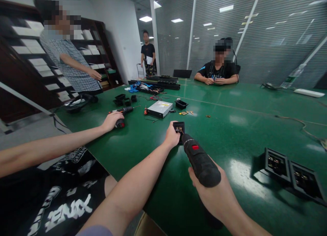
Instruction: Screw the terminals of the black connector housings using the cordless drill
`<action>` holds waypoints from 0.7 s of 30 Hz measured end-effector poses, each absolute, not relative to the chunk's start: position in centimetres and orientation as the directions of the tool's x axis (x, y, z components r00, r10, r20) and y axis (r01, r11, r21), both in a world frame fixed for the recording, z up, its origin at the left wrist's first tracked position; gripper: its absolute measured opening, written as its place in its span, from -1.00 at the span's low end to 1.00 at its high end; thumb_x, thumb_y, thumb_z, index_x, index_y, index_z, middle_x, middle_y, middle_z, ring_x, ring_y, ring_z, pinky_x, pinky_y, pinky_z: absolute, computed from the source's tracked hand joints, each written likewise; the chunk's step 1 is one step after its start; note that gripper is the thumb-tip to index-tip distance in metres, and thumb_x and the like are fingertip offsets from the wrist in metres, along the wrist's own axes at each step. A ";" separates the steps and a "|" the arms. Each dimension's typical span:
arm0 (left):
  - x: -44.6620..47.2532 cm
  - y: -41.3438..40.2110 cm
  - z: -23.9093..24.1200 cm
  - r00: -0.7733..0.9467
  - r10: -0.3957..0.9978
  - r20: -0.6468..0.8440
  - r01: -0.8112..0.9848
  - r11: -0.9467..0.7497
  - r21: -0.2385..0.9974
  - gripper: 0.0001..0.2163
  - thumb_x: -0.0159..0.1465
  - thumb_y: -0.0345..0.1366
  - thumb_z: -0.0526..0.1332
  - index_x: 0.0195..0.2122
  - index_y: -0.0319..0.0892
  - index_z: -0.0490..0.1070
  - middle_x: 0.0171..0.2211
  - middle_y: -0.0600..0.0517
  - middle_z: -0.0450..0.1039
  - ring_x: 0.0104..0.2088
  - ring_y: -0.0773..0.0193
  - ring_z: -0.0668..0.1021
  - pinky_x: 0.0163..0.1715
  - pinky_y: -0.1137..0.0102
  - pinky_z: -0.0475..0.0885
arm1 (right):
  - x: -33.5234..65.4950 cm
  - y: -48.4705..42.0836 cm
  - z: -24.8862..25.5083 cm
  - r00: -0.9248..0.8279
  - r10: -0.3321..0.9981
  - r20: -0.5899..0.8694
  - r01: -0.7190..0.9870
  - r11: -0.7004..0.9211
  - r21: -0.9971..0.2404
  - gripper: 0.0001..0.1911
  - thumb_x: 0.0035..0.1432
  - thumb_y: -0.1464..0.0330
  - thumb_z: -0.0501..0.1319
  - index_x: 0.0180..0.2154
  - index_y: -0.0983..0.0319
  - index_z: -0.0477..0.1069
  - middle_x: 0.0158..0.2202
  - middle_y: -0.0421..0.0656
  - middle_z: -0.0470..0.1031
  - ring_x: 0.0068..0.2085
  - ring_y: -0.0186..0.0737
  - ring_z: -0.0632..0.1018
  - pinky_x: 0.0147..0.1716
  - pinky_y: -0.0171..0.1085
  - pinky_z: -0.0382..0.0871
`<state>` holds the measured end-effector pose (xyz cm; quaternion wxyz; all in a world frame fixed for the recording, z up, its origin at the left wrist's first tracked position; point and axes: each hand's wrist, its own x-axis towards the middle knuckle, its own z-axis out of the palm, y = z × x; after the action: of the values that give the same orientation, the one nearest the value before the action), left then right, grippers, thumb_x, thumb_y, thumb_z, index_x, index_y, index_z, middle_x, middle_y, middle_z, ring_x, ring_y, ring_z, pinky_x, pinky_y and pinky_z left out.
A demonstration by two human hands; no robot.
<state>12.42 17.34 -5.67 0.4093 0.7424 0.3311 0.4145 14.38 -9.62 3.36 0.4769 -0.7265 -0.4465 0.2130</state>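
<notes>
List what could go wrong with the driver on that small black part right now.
1. The left hand alone steadies the small black part on the smooth green table; it might spin or slide.
2. The fingers sit right beside the tip of the electric screwdriver in the right hand; a slip could hit them.
3. Another person's hand works nearby and could bump the arm.

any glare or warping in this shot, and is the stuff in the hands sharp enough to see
Head view: ceiling lights throw pale glare patches on the green table; wide-lens warping bends the wall frames and stretches the edges; the driver in the right hand and the small black part held by the left hand are fairly sharp; faces are pixelated.
</notes>
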 end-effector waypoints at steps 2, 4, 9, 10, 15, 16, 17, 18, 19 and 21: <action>12.4 17.3 -5.7 0.440 0.830 0.344 0.147 -0.444 0.884 -0.38 -0.03 -0.65 0.12 0.08 -0.10 0.28 -0.13 0.03 0.48 -0.15 0.29 0.52 -0.07 0.37 0.42 | 14.5 -9.6 3.3 0.509 0.853 0.112 0.449 -0.152 -0.880 -0.76 0.17 0.31 0.26 -0.10 0.20 0.42 -0.44 -0.19 0.50 -0.49 -0.19 0.50 -0.50 -0.28 0.32; 12.5 17.3 -5.6 0.438 0.835 0.333 0.148 -0.433 0.889 -0.38 -0.04 -0.65 0.12 0.08 -0.09 0.28 -0.14 0.03 0.48 -0.16 0.29 0.52 -0.07 0.37 0.42 | 14.5 -9.7 3.3 0.506 0.856 0.104 0.454 -0.162 -0.876 -0.76 0.18 0.31 0.26 -0.10 0.18 0.41 -0.44 -0.21 0.49 -0.49 -0.20 0.49 -0.49 -0.28 0.33; 12.4 17.1 -5.2 0.428 0.848 0.314 0.158 -0.412 0.898 -0.39 -0.05 -0.66 0.13 0.06 -0.10 0.29 -0.16 0.03 0.48 -0.19 0.30 0.52 -0.10 0.39 0.43 | 14.6 -9.7 3.3 0.496 0.862 0.108 0.467 -0.160 -0.870 -0.78 0.18 0.31 0.25 -0.11 0.16 0.40 -0.43 -0.22 0.49 -0.48 -0.20 0.50 -0.49 -0.29 0.33; 12.4 17.1 -5.1 0.428 0.847 0.315 0.155 -0.412 0.898 -0.39 -0.05 -0.66 0.13 0.06 -0.11 0.29 -0.15 0.03 0.48 -0.18 0.30 0.52 -0.10 0.39 0.43 | 14.5 -9.6 3.3 0.497 0.861 0.109 0.466 -0.158 -0.871 -0.78 0.18 0.31 0.25 -0.10 0.16 0.40 -0.44 -0.22 0.49 -0.48 -0.20 0.49 -0.49 -0.29 0.33; 12.3 17.2 -5.0 0.435 0.845 0.311 0.156 -0.411 0.898 -0.39 -0.04 -0.66 0.14 0.06 -0.11 0.31 -0.17 0.04 0.48 -0.18 0.30 0.52 -0.10 0.38 0.42 | 14.4 -9.4 3.5 0.499 0.860 0.109 0.465 -0.160 -0.871 -0.77 0.17 0.33 0.23 -0.10 0.18 0.41 -0.43 -0.20 0.50 -0.48 -0.19 0.50 -0.49 -0.28 0.32; 12.3 17.2 -5.0 0.433 0.846 0.312 0.158 -0.412 0.897 -0.39 -0.04 -0.66 0.14 0.06 -0.11 0.31 -0.17 0.04 0.48 -0.19 0.30 0.51 -0.10 0.38 0.42 | 14.4 -9.4 3.5 0.498 0.860 0.113 0.469 -0.157 -0.869 -0.77 0.17 0.34 0.22 -0.10 0.19 0.41 -0.43 -0.19 0.51 -0.48 -0.19 0.50 -0.49 -0.27 0.31; 12.3 17.2 -5.0 0.430 0.846 0.314 0.158 -0.413 0.897 -0.39 -0.04 -0.66 0.14 0.06 -0.11 0.31 -0.17 0.04 0.48 -0.19 0.30 0.51 -0.10 0.38 0.42 | 14.4 -9.4 3.6 0.493 0.862 0.118 0.474 -0.152 -0.867 -0.77 0.16 0.34 0.22 -0.10 0.19 0.41 -0.43 -0.18 0.51 -0.48 -0.19 0.49 -0.48 -0.27 0.31; 12.4 17.2 -5.1 0.428 0.846 0.318 0.157 -0.416 0.896 -0.40 -0.04 -0.66 0.14 0.06 -0.11 0.32 -0.18 0.04 0.48 -0.19 0.30 0.51 -0.10 0.38 0.42 | 14.4 -9.4 3.6 0.490 0.863 0.126 0.482 -0.147 -0.864 -0.76 0.16 0.35 0.22 -0.10 0.19 0.41 -0.42 -0.18 0.51 -0.47 -0.19 0.49 -0.47 -0.27 0.32; 12.4 17.2 -5.1 0.427 0.845 0.323 0.152 -0.419 0.895 -0.40 -0.04 -0.65 0.13 0.05 -0.11 0.32 -0.18 0.04 0.49 -0.19 0.30 0.51 -0.10 0.38 0.42 | 14.4 -9.4 3.7 0.488 0.863 0.134 0.490 -0.143 -0.860 -0.75 0.15 0.36 0.22 -0.09 0.19 0.41 -0.40 -0.17 0.52 -0.46 -0.18 0.50 -0.46 -0.27 0.32; 12.4 17.1 -5.1 0.430 0.842 0.325 0.141 -0.418 0.898 -0.42 -0.04 -0.65 0.14 0.05 -0.12 0.32 -0.18 0.03 0.49 -0.20 0.30 0.51 -0.11 0.37 0.42 | 14.4 -9.3 3.7 0.492 0.858 0.149 0.504 -0.141 -0.852 -0.72 0.14 0.37 0.22 -0.07 0.17 0.41 -0.36 -0.16 0.55 -0.42 -0.17 0.52 -0.42 -0.26 0.34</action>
<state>12.41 17.12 -5.05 0.4225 0.7325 0.3356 0.4152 14.43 -9.35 3.74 0.4608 -0.7304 -0.4663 0.1919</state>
